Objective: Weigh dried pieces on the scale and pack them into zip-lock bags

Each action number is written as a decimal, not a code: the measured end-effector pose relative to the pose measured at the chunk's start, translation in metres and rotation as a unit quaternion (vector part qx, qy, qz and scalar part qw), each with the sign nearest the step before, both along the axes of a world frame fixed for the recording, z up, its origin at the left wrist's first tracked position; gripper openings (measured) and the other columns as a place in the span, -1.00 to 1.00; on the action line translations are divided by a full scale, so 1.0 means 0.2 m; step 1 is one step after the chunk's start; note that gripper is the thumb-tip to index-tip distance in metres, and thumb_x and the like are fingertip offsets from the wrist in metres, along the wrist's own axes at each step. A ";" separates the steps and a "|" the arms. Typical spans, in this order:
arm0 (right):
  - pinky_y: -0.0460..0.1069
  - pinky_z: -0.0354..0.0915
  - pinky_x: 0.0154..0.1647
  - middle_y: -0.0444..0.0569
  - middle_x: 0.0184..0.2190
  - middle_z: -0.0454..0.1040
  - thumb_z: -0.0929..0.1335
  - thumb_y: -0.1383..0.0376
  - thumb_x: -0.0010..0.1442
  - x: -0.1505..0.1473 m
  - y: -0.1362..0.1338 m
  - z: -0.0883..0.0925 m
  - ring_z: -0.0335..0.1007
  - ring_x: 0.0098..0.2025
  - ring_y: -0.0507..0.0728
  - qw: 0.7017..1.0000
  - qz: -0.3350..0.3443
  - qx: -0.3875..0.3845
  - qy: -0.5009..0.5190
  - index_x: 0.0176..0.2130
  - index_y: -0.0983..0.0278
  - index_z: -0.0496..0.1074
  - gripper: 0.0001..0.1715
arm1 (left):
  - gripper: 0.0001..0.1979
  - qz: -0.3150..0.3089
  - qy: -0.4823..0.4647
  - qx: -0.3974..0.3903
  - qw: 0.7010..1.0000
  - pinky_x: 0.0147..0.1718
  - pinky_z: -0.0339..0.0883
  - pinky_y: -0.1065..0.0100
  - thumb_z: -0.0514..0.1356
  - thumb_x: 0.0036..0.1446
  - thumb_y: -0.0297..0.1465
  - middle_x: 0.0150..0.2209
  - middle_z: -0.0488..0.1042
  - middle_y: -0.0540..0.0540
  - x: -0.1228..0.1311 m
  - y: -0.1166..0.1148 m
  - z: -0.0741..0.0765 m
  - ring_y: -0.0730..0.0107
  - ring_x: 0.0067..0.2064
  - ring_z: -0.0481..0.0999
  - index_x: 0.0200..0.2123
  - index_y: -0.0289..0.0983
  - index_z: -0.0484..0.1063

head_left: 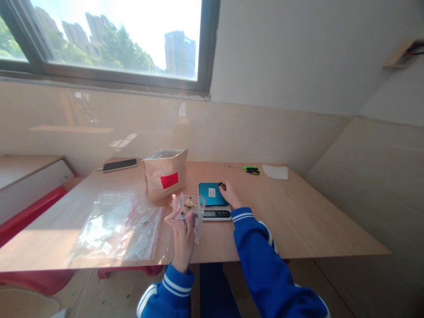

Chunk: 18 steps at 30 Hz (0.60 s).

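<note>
My left hand (182, 227) is closed around a small clear zip bag (199, 216), held upright in front of the scale with its mouth spread. Inside lie several tan pieces (189, 204) that look like dried mushrooms. A kitchen scale (217, 215) with a blue plate (206, 200) and a white label stands behind the bag. At the plate's right edge, my right hand (231, 194) pinches a small dark brown piece (222, 187), partly hidden by the fingers. The scale's display is too small to read.
A brown paper pouch (155, 179) with a red label stands open behind my left hand. Clear zip bags (109, 225) lie flat at left. A phone (119, 165), screwdrivers (251, 170) and a white paper (275, 172) lie along the table's (304, 221) far side.
</note>
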State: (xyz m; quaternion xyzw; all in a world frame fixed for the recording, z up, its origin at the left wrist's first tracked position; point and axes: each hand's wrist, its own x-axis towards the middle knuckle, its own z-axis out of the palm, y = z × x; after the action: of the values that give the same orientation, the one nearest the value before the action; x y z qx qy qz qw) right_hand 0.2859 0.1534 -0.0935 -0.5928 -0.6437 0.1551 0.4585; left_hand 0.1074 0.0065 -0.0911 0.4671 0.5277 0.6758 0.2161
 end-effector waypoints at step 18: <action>0.13 0.26 0.14 0.07 0.12 0.37 0.29 -0.02 0.20 -0.24 -0.57 0.36 0.29 0.15 0.18 0.967 0.195 -0.040 0.160 0.12 0.18 0.31 -0.42 | -0.81 0.006 0.005 0.040 0.999 0.19 0.11 -0.16 0.01 0.27 -0.27 0.30 0.05 -0.46 0.02 0.00 0.01 0.13 0.34 0.07 -0.13 -0.20 0.08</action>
State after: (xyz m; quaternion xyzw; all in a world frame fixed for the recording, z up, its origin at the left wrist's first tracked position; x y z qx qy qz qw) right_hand 0.2377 0.0400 -0.0216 -0.4412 -0.6582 0.3599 0.4925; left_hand 0.1120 0.0065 -0.0886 0.4756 0.5041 0.6953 0.1904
